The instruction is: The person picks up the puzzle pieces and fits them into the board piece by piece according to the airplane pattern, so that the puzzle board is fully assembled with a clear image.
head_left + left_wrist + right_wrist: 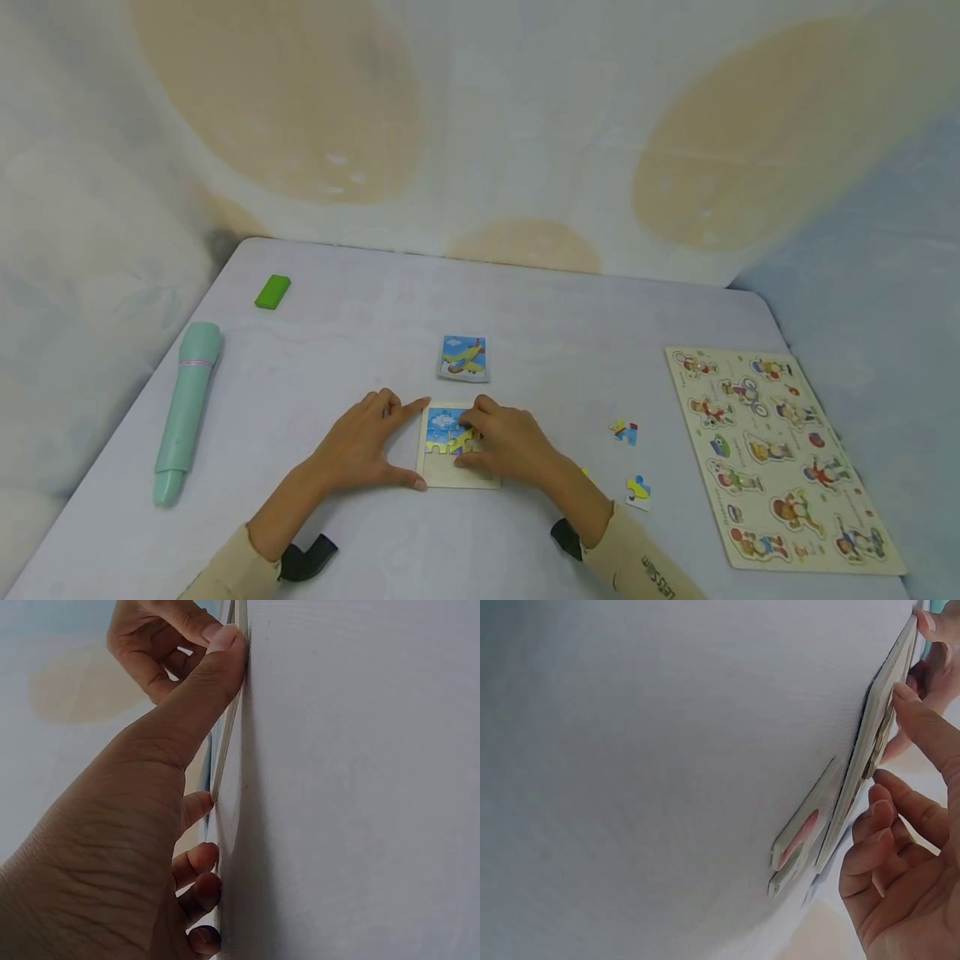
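Observation:
A small wooden puzzle tray (457, 477) lies flat, with blue and yellow airplane puzzle pieces (442, 419) filling its upper part and bare wood below. My left hand (367, 446) spans its left edge, the straight forefinger at the far corner and the thumb at the near one. From the right, my right hand (512, 442) bends over the tray, thumb and forefinger on either side of a puzzle piece (467, 440) in its surface. In the right wrist view, the right fingertips meet the thin pieces (881, 746) on the tray; the hand partly hides them from above.
Loose puzzle pieces (624, 431) lie right of the tray, another piece (638, 492) nearer me. Behind the tray sits an airplane picture block (463, 358). A mint-green microphone-shaped object (187, 408) and a green block (272, 292) are at left, a large figure puzzle board (783, 467) at right.

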Tool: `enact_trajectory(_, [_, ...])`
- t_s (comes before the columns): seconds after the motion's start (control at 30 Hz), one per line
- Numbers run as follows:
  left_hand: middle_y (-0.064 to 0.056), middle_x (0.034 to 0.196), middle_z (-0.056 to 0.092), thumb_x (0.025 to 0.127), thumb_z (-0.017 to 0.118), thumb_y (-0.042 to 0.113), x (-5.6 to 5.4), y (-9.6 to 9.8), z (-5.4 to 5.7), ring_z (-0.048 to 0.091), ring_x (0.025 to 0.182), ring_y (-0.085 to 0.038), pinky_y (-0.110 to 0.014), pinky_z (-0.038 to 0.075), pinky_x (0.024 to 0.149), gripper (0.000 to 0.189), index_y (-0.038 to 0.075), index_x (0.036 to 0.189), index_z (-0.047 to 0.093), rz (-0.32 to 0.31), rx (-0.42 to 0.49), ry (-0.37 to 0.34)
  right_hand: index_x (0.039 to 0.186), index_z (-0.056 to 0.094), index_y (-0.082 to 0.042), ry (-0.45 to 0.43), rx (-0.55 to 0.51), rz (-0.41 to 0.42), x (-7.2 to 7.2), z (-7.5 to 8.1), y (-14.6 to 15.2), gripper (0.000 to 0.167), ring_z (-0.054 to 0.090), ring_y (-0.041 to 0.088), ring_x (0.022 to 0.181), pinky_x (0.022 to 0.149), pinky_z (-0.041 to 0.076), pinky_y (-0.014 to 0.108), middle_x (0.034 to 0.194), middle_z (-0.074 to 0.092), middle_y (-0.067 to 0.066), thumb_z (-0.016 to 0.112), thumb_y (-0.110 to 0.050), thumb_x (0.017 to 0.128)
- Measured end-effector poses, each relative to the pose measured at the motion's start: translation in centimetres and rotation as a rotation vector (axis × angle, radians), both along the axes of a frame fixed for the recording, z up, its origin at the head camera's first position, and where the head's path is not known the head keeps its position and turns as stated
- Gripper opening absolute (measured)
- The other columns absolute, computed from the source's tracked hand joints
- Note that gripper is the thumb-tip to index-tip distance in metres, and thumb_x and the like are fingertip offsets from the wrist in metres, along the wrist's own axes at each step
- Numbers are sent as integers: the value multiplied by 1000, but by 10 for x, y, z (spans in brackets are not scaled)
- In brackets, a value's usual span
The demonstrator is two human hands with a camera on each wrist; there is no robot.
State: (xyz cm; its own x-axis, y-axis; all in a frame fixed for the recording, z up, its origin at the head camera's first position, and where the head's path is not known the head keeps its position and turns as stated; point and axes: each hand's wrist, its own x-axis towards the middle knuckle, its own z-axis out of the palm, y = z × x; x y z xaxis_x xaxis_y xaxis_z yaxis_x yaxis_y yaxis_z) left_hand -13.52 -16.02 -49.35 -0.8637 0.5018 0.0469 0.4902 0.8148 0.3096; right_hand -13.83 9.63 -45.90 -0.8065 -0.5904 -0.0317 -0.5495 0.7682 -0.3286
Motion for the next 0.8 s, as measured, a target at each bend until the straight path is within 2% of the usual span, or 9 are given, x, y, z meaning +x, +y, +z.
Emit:
enact_trajectory(0.33, [5, 102, 42, 56, 66, 90, 1, 0, 1, 37, 88, -9, -24, 35, 72, 112, 31, 149, 46, 3, 1, -6, 121, 70, -14, 40, 57, -4, 1, -4, -4, 57, 53, 6, 75, 66, 47, 17, 102, 58, -2, 78, -53, 80])
enact_trajectory(0.67, [6, 100, 40, 56, 60, 93, -1, 0, -2, 36, 87, -9, -24, 34, 71, 112, 30, 148, 48, -11, 22, 41, 120, 69, -14, 18, 25, -28, 2, -4, -3, 56, 53, 7, 74, 67, 47, 20, 104, 58, 0, 80, -50, 79])
enact_trajectory(0.8, [7, 100, 40, 56, 61, 93, -1, 0, -2, 36, 87, -8, -24, 34, 71, 112, 30, 148, 48, -10, 20, 38, 124, 66, -14, 48, 35, -13, 3, -2, -2, 60, 54, 7, 74, 65, 47, 19, 105, 58, 0, 79, -51, 79])
